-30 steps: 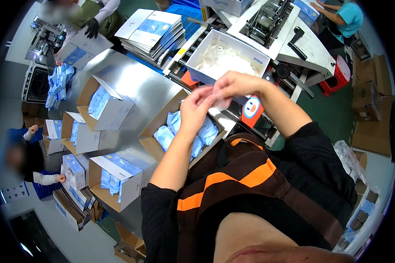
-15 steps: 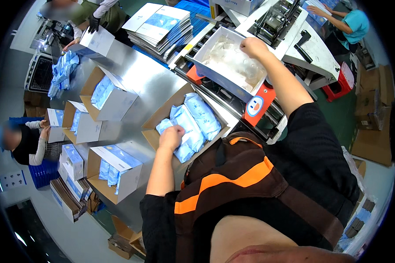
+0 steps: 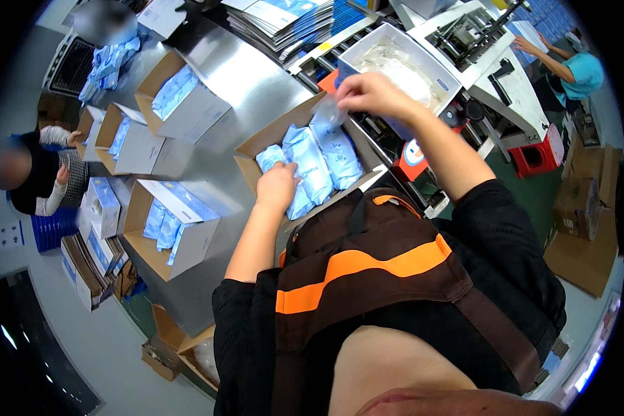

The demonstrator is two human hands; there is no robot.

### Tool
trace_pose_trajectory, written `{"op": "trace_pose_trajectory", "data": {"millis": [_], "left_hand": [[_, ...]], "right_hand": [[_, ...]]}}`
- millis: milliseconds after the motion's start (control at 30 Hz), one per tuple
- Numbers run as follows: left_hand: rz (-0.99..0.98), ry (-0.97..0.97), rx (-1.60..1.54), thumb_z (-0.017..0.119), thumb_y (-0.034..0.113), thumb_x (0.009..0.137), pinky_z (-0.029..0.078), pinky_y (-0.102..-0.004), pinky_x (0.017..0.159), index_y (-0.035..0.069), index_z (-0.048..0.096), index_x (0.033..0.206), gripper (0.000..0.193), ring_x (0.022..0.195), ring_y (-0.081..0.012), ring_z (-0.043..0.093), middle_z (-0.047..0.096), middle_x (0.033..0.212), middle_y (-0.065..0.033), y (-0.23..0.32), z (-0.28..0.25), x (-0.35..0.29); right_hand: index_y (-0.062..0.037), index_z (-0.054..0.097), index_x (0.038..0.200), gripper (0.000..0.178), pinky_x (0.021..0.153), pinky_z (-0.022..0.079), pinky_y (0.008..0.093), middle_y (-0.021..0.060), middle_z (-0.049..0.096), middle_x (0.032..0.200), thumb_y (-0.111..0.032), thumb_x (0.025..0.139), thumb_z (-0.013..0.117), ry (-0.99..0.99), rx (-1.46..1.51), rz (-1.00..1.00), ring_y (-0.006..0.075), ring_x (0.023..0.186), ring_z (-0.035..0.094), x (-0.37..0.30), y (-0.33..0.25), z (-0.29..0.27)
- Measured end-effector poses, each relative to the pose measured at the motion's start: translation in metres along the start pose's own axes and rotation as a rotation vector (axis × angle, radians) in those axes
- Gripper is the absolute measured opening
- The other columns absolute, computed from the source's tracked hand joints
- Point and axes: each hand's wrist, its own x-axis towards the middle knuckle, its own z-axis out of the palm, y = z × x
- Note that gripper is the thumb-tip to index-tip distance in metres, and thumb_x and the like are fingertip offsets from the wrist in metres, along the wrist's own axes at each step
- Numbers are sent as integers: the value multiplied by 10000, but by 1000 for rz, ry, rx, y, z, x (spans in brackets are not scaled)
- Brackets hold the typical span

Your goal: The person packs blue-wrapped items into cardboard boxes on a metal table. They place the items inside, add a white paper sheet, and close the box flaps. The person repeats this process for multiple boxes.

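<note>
An open cardboard box [image 3: 256, 145] in front of me holds several blue soft packs [image 3: 308, 170] lying side by side. My left hand [image 3: 277, 187] is in the box, its fingers curled over the leftmost pack. Above the far right corner of the box, my right hand [image 3: 371, 96] is closed in a pinch on a clear plastic piece [image 3: 328, 111], blurred by motion. The piece hangs over the upper end of the right-hand pack. Beyond my right forearm stands a white bin [image 3: 451, 83] with clear plastic pieces [image 3: 402, 69] inside.
The bin rests on a roller conveyor [image 3: 378, 149] beside a machine [image 3: 496, 83]. More open boxes of blue packs [image 3: 170, 232] stand on the metal table [image 3: 246, 97] to the left. Flat cartons [image 3: 284, 21] are stacked at the back. Co-workers are at left and far right.
My right hand has come out of the white bin and moved left to the box, carrying a clear plastic piece. My left hand stays on the packs. The whole view has shifted.
</note>
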Motion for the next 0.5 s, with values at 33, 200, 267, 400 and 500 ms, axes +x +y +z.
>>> {"op": "trace_pose_trajectory", "data": {"millis": [33,200,267,400,500], "left_hand": [[-8,-20,29,702,229,799,518,-427,799,127,655,1139,358,944,-328,638,647,1059,-127,1,-4,-6],[75,244,-124,692,192,814,506,-412,843,83,638,1141,349,987,-320,618,638,1072,-121,-1,-19,-42],[118,407,-220,700,158,798,483,-410,900,78,620,1195,413,1057,-345,591,617,1151,-134,-10,-15,-53],[-124,642,-325,726,208,798,404,-423,1015,-13,415,1379,695,1226,-400,482,454,1354,-250,-7,-2,-82],[-292,453,-651,747,378,792,344,-437,1070,-103,152,1460,1015,1312,-451,392,313,1446,-347,-11,21,-95]], "right_hand": [[-68,712,903,187,700,515,276,36,702,828,-210,783,733,-71,-95,40,139,750,662,8,-6,24],[-107,654,869,111,708,526,406,88,680,879,-190,798,631,35,-560,-217,275,822,671,34,-1,126],[-108,616,848,81,709,532,406,85,632,848,-163,808,571,41,-766,-456,267,826,661,39,20,158],[-101,624,870,105,700,530,404,104,605,934,-178,811,584,-234,-772,-431,276,816,662,25,27,178],[-109,628,840,79,693,525,410,89,597,952,-175,796,618,-182,-568,-384,299,822,656,25,11,156]]}}
